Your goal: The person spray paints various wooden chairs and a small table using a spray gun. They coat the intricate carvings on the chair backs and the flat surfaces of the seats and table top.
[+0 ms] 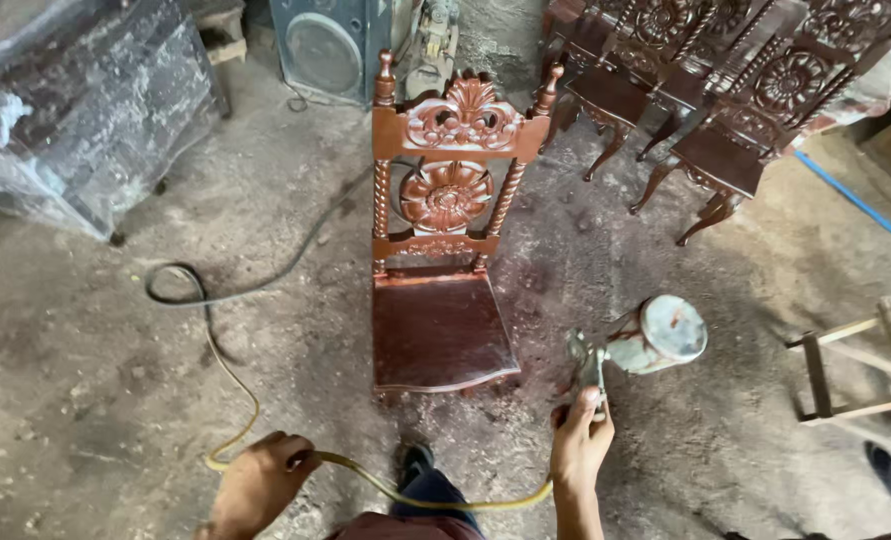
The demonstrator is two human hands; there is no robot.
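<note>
Holding a spray gun (637, 345) tight in the right hand (578, 440), off to the right of the carved chair (443, 250). Left hand (261, 480) closed around the yellow hose (365, 478). Chair looking dark, shiny, coated all over; hidden sides maybe left.

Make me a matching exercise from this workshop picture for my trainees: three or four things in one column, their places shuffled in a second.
Things:
1. spray gun
2. yellow hose
3. carved chair
4. speaker

Places:
A. standing on the floor in the middle
B. in the left hand
C. at the top, behind the chair
D. in the right hand

Pairs: 1-D, 2-B, 3-A, 4-C
</note>
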